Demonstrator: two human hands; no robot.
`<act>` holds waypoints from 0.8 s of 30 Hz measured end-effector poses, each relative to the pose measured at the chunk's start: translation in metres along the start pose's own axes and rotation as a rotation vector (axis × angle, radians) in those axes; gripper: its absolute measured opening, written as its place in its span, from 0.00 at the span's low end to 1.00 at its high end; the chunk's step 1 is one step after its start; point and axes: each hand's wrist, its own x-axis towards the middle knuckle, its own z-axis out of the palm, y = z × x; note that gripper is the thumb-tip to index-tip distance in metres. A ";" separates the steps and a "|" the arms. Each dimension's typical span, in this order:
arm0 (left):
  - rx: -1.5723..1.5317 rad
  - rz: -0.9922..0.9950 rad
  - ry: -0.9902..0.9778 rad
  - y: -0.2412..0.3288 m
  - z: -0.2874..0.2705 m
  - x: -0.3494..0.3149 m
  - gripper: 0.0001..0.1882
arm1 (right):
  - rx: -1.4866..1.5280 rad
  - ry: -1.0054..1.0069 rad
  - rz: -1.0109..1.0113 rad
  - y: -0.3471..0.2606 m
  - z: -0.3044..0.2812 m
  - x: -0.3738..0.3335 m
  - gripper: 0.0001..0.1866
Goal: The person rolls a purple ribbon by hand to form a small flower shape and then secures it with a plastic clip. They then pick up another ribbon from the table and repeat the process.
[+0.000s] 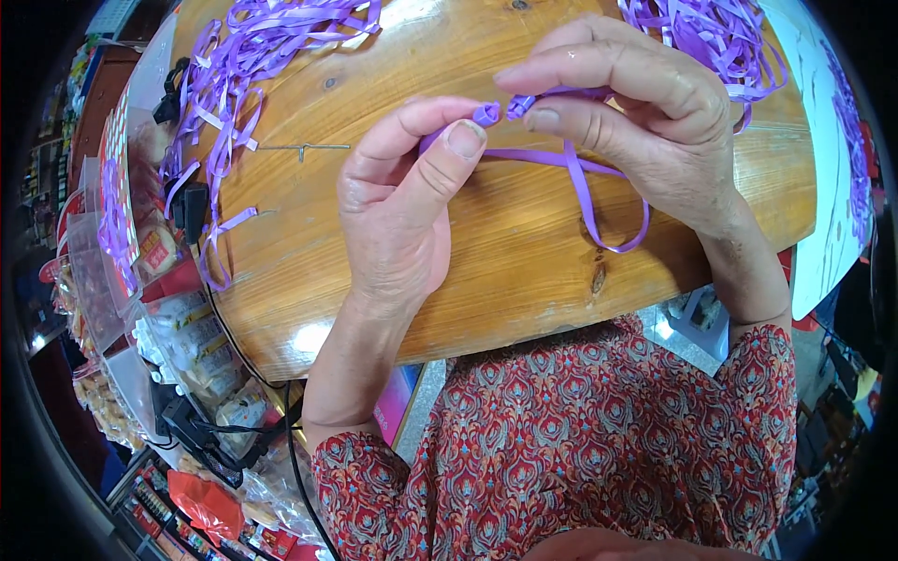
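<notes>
Left to right, one tangled purple satin ribbon heap (267,42) sprawls along the left edge of the wooden bench (524,280), cut off above. One thin grey wire tool (302,147) lies beside it. Over the bench's middle, the left hand (402,192) pinches one rolled purple ribbon bud (486,114); just right, one knotted purple ribbon piece (519,106) sits between the right hand's (655,122) thumb and forefinger — partly hidden. One flat ribbon loop (582,192) hangs below — its ends unclear. A second ribbon heap (716,42) fills the far-right corner.
</notes>
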 end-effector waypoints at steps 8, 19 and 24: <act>0.096 0.032 0.031 0.004 0.005 -0.002 0.09 | -0.011 -0.025 0.078 -0.007 -0.004 0.000 0.13; 0.273 0.095 0.047 0.003 0.006 -0.002 0.07 | -0.199 -0.066 -0.346 0.018 0.006 -0.004 0.12; 0.383 0.167 0.004 0.001 0.001 -0.001 0.07 | -0.265 -0.067 -0.330 0.014 0.004 -0.004 0.11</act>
